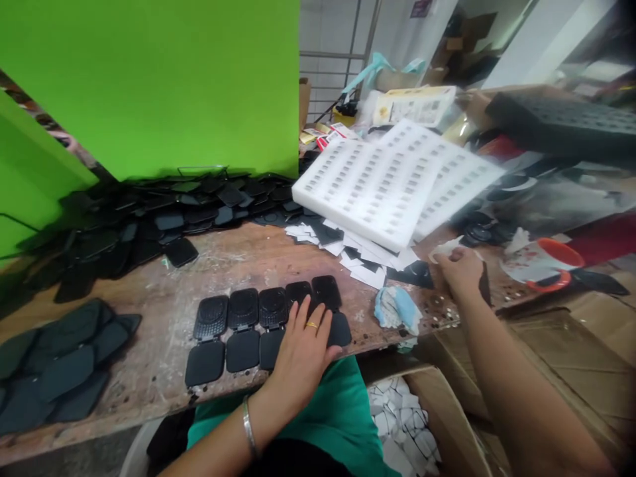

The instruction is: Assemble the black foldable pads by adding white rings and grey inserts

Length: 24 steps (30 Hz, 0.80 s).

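Observation:
My left hand [304,344] lies flat with fingers stretched out on two rows of black plastic shells [233,328] laid side by side on the worn wooden table [163,298]; it covers the right end of the rows. My right hand [460,270] is curled at the table's right edge over small loose bits, next to scattered white paper slips [365,255]; what its fingers pinch is too small to make out. A crumpled blue and white cloth [397,308] rests between my hands.
A heap of black shells [163,212] runs along the back by a green board. More dark shells [59,364] lie front left. White foam trays [382,182] lean at the back right. A red-rimmed mug [544,265] stands right. A cardboard box [437,411] with white scraps sits below.

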Motion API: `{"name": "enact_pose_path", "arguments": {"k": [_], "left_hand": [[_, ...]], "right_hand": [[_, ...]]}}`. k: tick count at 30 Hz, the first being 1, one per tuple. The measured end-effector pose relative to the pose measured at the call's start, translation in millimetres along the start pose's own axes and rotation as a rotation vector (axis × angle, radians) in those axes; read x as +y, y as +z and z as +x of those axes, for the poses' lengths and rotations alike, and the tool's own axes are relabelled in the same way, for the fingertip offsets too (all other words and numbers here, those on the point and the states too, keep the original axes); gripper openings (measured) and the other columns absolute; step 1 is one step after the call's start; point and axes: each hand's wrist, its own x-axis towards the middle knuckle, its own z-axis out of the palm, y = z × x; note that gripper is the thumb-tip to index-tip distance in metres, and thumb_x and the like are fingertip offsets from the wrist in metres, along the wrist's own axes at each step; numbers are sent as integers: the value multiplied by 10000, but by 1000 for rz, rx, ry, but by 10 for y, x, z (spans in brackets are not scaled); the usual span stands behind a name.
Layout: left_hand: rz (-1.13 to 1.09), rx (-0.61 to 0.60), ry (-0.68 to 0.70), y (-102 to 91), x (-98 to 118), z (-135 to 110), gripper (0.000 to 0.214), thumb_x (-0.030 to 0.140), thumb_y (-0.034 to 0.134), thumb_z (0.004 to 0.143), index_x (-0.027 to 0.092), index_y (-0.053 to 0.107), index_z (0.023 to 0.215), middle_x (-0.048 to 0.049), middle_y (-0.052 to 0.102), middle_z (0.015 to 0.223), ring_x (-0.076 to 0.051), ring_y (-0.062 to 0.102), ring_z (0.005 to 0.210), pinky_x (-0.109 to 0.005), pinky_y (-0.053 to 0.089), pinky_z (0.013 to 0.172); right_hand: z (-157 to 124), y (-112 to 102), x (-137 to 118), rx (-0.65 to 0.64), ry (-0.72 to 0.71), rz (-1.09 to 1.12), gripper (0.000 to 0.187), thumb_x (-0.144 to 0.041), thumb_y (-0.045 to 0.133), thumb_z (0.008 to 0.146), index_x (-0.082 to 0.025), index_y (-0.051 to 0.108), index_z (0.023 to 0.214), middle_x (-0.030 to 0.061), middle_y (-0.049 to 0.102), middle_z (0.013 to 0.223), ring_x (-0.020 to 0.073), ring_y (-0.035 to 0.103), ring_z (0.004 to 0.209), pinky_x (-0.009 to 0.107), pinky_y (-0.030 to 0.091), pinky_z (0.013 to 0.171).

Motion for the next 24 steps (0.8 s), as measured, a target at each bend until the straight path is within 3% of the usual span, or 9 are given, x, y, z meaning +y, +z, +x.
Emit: {"name": "enact_pose_path", "arguments": {"k": [3,6,8,10,12,14,16,18,24], "left_hand": [[-50,-63,-45,-11,45,40,584,353,701,856,88,550,1354,-224,534,1418,-445,325,1422,-661,229,1161],[-107,-97,-82,-35,76,56,578,343,710,850,81,564,1344,-245,536,1407,-450,305,1431,-680,157,1170],[-125,-103,-97,-46,93,61,568,342,712,848,84,575,1335,-245,551,1389,-447,315,1427,-685,140,1170],[-86,-104,-96,-47,106,62,564,366,702,856,85,578,1330,-233,565,1376,-440,347,1412,-676,160,1172],[-4,-101,-82,-38,111,58,560,404,670,878,89,575,1331,-210,577,1368,-426,388,1391,-657,203,1173],[66,-91,-68,-26,108,50,550,439,637,896,106,578,1330,-183,590,1358,-409,421,1372,-640,246,1168],[103,-87,-58,-17,100,43,553,464,622,901,123,577,1335,-164,596,1356,-401,436,1362,-631,269,1163],[116,-86,-49,-13,92,38,566,477,615,902,127,571,1345,-157,594,1360,-405,433,1363,-630,272,1163],[96,-94,-51,-21,83,44,563,468,605,911,117,568,1349,-146,597,1361,-414,436,1354,-630,283,1154]], "right_hand": [[-35,-7,-86,18,104,106,259,-319,688,684,-111,649,833,130,668,757,245,622,714,400,477,706],[-205,-118,-277,60,113,222,293,-319,646,745,-97,647,935,161,682,858,222,642,757,355,489,688],[-406,-220,-456,52,82,363,310,-336,626,773,-138,627,1011,130,686,915,201,657,780,326,514,688],[-648,-319,-655,-82,49,612,312,-340,657,763,-190,615,1034,70,688,921,191,672,765,333,549,693],[-887,-396,-852,-309,37,818,329,-337,722,727,-220,639,1024,19,691,891,177,666,719,336,564,671],[-1082,-433,-1023,-518,46,840,359,-329,780,684,-225,686,1014,-10,688,821,140,624,644,288,539,622],[-1216,-421,-1153,-648,64,781,377,-308,804,657,-211,718,1011,-13,687,762,115,573,590,252,493,577],[-1293,-360,-1240,-727,95,776,385,-296,823,628,-199,721,986,-1,702,769,120,578,605,250,479,582],[-1339,-119,-1372,-801,155,851,373,-319,864,546,-195,693,854,19,718,807,151,621,707,271,490,654]]}}
